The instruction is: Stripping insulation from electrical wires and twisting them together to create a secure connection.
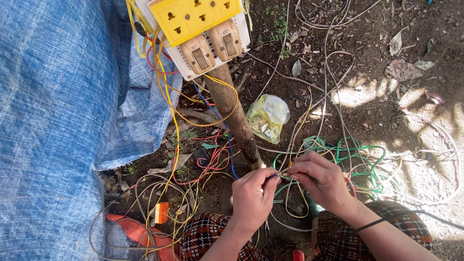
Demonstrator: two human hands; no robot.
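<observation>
I see thin wire ends (282, 175) pinched low in the middle of the scene, just above the dirt ground (386, 96), with my left hand (252, 197) clamped on them from the left and my right hand (319, 178) gripping them from the right, fingertips almost meeting. Green wire loops (367, 162) lie just right of the hands, red and yellow wires (193, 164) tangle to the left. Farther off: wooden post (237, 121), yellow socket board (193, 17) on top, pale plastic bag (267, 117), blue tarp (53, 121) far left.
</observation>
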